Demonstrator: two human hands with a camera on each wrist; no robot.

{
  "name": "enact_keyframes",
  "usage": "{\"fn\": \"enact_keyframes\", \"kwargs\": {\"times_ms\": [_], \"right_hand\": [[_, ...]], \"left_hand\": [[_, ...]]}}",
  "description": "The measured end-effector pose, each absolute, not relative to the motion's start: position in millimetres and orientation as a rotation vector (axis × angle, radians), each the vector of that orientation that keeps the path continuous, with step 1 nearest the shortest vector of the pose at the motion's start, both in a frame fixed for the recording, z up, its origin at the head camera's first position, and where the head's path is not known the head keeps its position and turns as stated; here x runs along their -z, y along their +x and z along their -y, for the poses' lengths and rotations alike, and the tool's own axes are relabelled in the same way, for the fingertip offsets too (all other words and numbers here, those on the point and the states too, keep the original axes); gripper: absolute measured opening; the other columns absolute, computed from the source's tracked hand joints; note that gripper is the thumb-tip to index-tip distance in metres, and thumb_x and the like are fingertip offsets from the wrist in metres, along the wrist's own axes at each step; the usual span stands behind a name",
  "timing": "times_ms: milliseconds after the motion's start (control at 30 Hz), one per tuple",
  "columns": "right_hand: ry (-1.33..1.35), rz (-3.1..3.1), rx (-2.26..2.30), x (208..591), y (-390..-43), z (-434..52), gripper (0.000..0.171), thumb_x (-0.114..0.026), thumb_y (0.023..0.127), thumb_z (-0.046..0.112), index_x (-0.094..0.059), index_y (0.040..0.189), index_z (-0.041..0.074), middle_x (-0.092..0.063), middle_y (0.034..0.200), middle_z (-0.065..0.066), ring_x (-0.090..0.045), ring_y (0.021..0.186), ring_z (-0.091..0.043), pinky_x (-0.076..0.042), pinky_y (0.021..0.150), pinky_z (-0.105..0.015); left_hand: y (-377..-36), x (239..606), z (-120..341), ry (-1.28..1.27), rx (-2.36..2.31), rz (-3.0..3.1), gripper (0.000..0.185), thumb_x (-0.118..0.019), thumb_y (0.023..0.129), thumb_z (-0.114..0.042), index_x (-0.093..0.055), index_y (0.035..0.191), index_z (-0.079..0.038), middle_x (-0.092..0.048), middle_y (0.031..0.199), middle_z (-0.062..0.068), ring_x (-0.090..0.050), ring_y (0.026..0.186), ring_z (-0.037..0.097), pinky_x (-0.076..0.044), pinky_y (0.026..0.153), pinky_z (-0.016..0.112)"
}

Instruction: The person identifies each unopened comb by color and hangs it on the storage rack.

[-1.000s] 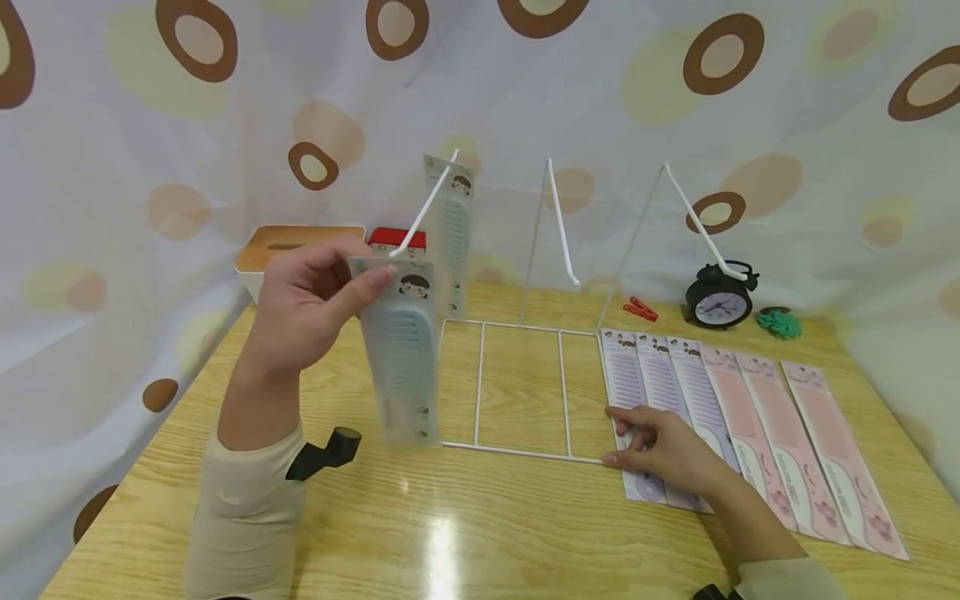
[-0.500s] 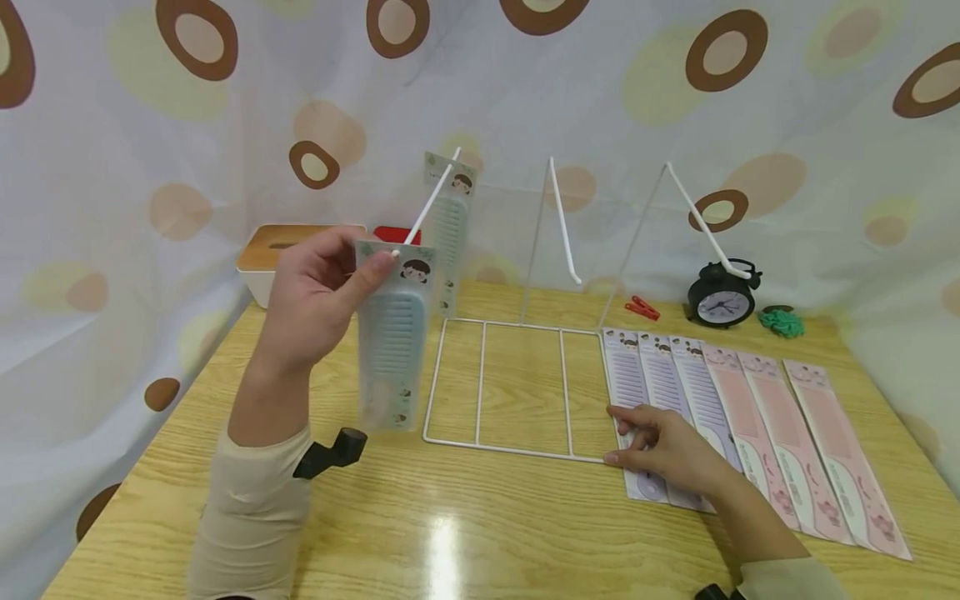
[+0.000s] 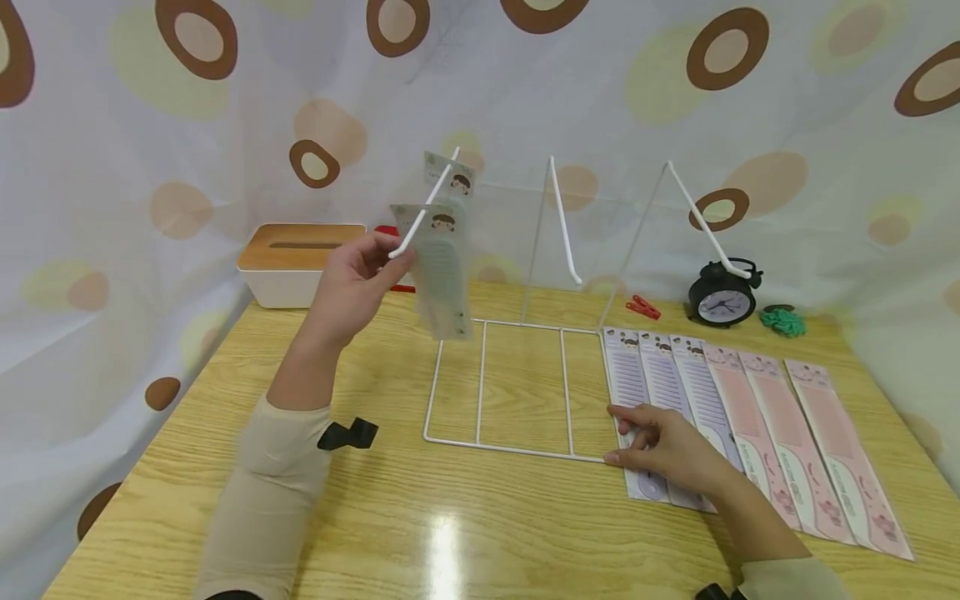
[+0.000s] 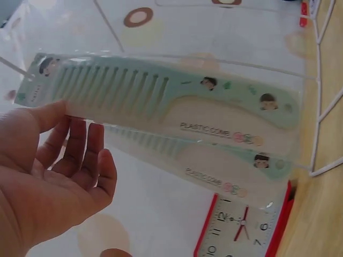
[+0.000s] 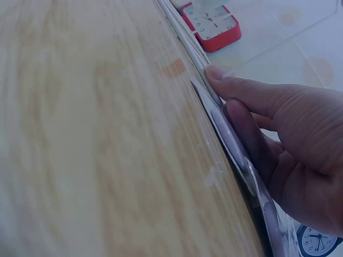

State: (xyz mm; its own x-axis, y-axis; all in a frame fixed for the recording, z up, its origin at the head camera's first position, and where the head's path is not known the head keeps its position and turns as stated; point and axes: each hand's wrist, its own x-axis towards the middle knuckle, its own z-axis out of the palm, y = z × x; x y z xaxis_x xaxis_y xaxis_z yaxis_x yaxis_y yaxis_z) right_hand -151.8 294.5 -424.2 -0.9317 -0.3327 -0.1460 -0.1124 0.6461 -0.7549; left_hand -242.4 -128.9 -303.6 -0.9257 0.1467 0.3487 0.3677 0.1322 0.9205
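A: Since the left wrist view faces the front green comb pack, can you read it?

B: Yes: "PLASTIC COMB", beside three small coloured circles. The rear green comb pack carries the same words. The print by the girl's head at the top is too small for me.

A: Any other writing?

B: Numerals on the red clock, with 10, 11, 12, 1, 6 and 7 among them. The pink packs bear lettering I can't make out.

A: And the left hand?

B: It pinches the front pack by its left edge, near the top, thumb on the near face. That forearm slants up from the lower left, raised above the counter.

A: Where exactly is the pack?

B: At the left-hand hook of the white wire rack, whose bent tip shows in front of it. The rear pack hangs further back on that hook.

A: The right hand?

B: Low, its forearm coming from the lower right over the purple packs. Thumb and bent forefinger hold the right side of the rack's base.
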Motion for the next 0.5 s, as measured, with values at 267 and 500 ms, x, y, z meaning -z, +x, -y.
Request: {"fn": "enact_keyframes", "kwargs": {"times_ms": [267, 500], "right_hand": [[-0.363, -2.585, 1.187, 426, -152, -294, 0.076, -0.083, 0.081, 0.029, -0.052, 0.143, -0.001, -0.061, 0.107, -0.009, -0.055, 0.067, -0.005, -0.048, 0.057, -0.023], [-0.365, -2.594, 1.168, 426, -153, -296, 0.076, -0.084, 0.081, 0.030, -0.052, 0.143, -0.001, -0.061, 0.107, -0.009, -0.055, 0.067, -0.005, -0.048, 0.057, -0.023]], "left_hand": [[-261, 325, 115, -0.410, 1.898, 2.208, 0.024, -0.064, 0.098, -0.013, -0.063, 0.113, 0.006, -0.062, 0.095, -0.004, -0.061, 0.096, 0.021, -0.051, 0.077, 0.018], [-262, 327, 116, -0.341, 1.897, 2.234, 0.027, -0.064, 0.099, -0.019, -0.062, 0.117, 0.001, -0.063, 0.103, 0.002, -0.062, 0.100, 0.017, -0.051, 0.084, 0.022]]}}
